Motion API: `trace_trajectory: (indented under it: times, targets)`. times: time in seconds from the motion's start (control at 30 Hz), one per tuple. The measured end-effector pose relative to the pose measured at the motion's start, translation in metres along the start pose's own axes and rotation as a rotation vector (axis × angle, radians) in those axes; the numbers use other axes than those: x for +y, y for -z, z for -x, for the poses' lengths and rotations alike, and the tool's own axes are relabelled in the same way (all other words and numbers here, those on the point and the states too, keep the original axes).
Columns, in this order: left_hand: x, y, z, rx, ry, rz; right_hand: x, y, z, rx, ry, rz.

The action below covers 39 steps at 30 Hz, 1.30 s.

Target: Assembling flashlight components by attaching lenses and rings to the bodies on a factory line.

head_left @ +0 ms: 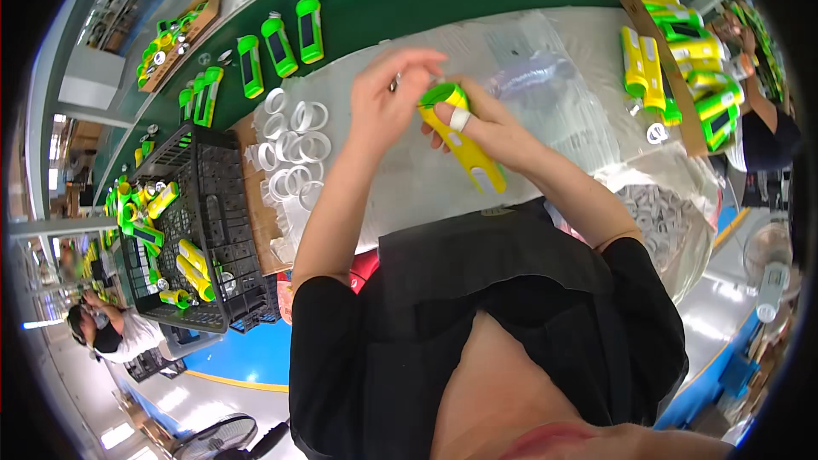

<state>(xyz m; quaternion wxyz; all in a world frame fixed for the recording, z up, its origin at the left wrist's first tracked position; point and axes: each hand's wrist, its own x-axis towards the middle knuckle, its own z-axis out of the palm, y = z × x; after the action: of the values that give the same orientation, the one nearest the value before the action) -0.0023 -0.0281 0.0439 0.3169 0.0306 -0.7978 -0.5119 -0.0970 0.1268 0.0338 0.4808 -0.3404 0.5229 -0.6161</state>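
Note:
My right hand (481, 123) is wrapped round a yellow flashlight body (464, 149) with a green rim. The flashlight slants over the covered bench, its wide open end up toward my left hand. A white band circles my right thumb. Close beside that open end, my left hand (394, 95) has its fingers bent and drawn together. A small shiny bit shows at those fingers, too small to name. Left of my left hand, several white rings (294, 146) lie in a loose group on the covering.
A black crate (213, 213) with yellow-green flashlights stands at the left. Several flashlights with dark panels (278, 47) lie on the green bench top (383, 0). At the right are a cardboard box (673, 77) of flashlights and a bag of small grey parts (656, 217). Other people work at both sides.

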Motion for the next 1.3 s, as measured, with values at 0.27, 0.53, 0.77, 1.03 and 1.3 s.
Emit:
trace_trajectory:
  times: [0.27, 0.53, 0.77, 1.03, 1.3]
  targets:
    - [0.013, -0.033, 0.029, -0.245, -0.329, -0.158, 0.033, -0.007, 0.044, -0.073, 0.048, -0.067]
    - [0.006, -0.084, 0.006, -0.404, -0.14, 0.042, 0.032, 0.025, 0.074, 0.171, 0.126, -0.424]
    - [-0.08, -0.134, -0.041, -0.507, -0.408, -0.681, 0.033, 0.058, 0.096, 0.336, 0.234, -0.389]
    - [-0.078, -0.06, 0.008, -0.462, -0.23, -0.835, 0.031, 0.053, 0.087, 0.305, 0.187, -0.339]
    - [-0.077, -0.022, 0.05, -0.208, -0.014, -0.622, 0.026, 0.036, 0.066, 0.185, 0.153, -0.294]
